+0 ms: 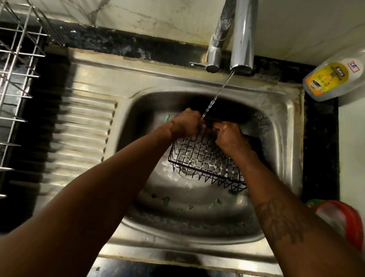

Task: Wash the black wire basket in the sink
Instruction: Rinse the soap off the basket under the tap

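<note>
A black wire basket (206, 162) is tilted inside the steel sink (286, 133), its far rim raised under a thin stream of water from the chrome tap (244, 31). My left hand (186, 122) grips the far rim on the left. My right hand (228, 135) grips the same rim just to the right, wet and partly covering the wires. The water lands between the two hands. The basket's near edge hangs just above the drain.
A ribbed steel draining board (84, 130) lies left of the bowl, with a metal dish rack (9, 76) beyond it. A clear soap bottle with a yellow label (334, 78) lies at the back right. A red and white object (343, 218) sits at the right. Green scraps dot the sink floor.
</note>
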Demonstrator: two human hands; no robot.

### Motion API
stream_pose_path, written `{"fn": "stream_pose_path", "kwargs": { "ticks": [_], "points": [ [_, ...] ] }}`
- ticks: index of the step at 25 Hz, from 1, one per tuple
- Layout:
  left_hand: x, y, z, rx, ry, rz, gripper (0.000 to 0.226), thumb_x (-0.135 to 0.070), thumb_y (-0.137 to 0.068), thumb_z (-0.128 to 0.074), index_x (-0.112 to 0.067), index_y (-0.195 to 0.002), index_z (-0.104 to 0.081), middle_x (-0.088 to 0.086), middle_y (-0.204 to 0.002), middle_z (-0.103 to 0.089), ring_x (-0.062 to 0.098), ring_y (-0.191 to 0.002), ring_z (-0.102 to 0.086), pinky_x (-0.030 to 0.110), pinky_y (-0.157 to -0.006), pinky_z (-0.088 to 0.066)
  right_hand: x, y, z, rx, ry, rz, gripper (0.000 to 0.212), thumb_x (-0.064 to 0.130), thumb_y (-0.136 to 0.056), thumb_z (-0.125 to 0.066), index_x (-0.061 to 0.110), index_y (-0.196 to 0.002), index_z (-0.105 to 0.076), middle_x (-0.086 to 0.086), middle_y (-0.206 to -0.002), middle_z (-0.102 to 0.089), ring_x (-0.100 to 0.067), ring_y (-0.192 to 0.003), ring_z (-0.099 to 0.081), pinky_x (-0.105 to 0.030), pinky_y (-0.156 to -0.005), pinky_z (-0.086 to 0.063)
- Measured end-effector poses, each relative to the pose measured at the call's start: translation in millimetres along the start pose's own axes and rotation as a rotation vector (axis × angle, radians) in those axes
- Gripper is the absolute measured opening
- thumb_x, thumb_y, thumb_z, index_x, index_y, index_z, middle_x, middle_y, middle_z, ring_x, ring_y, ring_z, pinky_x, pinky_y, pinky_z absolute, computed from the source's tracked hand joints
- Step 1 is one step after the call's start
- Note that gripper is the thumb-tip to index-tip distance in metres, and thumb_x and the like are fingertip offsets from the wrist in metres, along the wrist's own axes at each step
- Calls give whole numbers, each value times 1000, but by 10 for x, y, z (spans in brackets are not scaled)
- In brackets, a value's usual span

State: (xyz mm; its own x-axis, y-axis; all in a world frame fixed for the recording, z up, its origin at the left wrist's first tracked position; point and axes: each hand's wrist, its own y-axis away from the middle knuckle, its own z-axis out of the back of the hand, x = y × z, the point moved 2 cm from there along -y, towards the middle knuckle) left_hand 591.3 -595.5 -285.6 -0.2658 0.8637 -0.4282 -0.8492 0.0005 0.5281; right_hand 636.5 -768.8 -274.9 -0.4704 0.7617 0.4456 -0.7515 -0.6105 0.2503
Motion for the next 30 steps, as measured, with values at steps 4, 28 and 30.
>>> {"fn": "stream_pose_path", "kwargs": {
  "ticks": [4,28,30],
  "points": [
    [277,100,16,-59,-28,38,29,-33,-105,-45,-12,-105,-66,12,-101,-57,20,-88,-54,35,-86,-48,108,76,34,20,52,0,27,2,-89,-60,10,-111,-72,-15,-99,-71,-30,-87,-67,-38,-78,-57],
    [-159,179,-185,-138,25,-182,32,-31,-96,-42,-12,-105,-67,19,-96,-72,39,-88,-69,40,-75,-53,478,117,97,90,179,-123,31,17,-95,-57,20,-126,-63,-12,-98,-71,-31,-88,-67,-30,-68,-47],
    [-168,196,-146,-94,-1,-193,37,-25,-98,-41,0,-108,-67,25,-107,-69,40,-98,-66,42,-83,-50,517,65,70,129,109,-125,39,13,-94,-60,24,-131,-60,-13,-103,-70,-31,-93,-67,-30,-72,-50]
  ]
}}
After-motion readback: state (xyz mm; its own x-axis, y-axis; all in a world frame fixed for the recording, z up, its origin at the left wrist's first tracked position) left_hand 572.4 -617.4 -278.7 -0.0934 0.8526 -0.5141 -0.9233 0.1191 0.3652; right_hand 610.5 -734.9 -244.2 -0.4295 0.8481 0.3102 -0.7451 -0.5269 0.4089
